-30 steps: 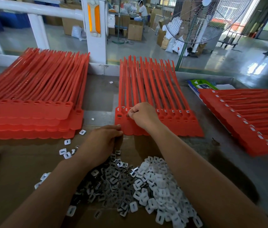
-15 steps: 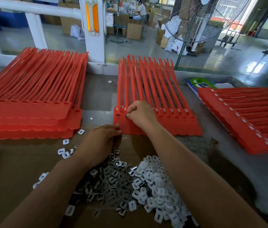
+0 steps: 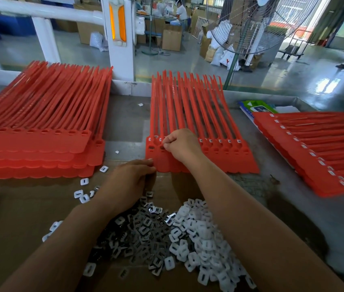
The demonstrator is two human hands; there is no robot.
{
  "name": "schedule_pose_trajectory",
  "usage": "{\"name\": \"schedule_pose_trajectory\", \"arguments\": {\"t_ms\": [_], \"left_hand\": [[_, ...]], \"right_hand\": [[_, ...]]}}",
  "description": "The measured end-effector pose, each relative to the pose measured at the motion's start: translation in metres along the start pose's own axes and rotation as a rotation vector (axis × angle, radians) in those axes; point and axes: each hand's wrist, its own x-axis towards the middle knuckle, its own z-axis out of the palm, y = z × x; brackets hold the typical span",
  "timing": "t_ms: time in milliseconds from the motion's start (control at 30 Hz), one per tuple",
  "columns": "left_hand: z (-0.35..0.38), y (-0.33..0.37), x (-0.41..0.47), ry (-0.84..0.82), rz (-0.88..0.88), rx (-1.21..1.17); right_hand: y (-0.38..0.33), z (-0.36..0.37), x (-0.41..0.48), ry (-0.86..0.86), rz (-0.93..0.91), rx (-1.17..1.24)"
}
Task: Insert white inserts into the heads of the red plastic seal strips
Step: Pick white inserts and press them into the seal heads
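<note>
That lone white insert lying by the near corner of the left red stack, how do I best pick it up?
Pinch the white insert across its two opposite outer edges, coming straight down from above: it lies flat, slot up, apart from the other inserts.

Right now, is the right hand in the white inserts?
No, the right hand is at the heads of the middle red strips, beyond the white inserts.

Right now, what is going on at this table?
A person works from a heap of white inserts lying beside grey metal pieces. The right hand pinches at a head near the left end of a sheet of red seal strips, seemingly pressing one insert in. The left hand touches the sheet's near edge. Heads further right already show white.
</note>
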Motion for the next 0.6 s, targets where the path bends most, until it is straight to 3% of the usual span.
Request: {"name": "schedule_pose_trajectory", "arguments": {"t_ms": [267,433,600], "left_hand": [[-0.001,0.001,0.001,0.005,0.003,-0.008],[-0.002,0.001,0.001,-0.029,0.011,-0.029],[0.000,0.001,0.002,-0.016,-0.023,-0.030]], "right_hand": [[-0.016,-0.029,-0.039,-0.184,-0.162,-0.040],[-0.023,-0.034,-0.081,-0.412,-0.287,-0.160],[-0.024,-0.020,-0.095,-0.416,-0.359,-0.256]]}}
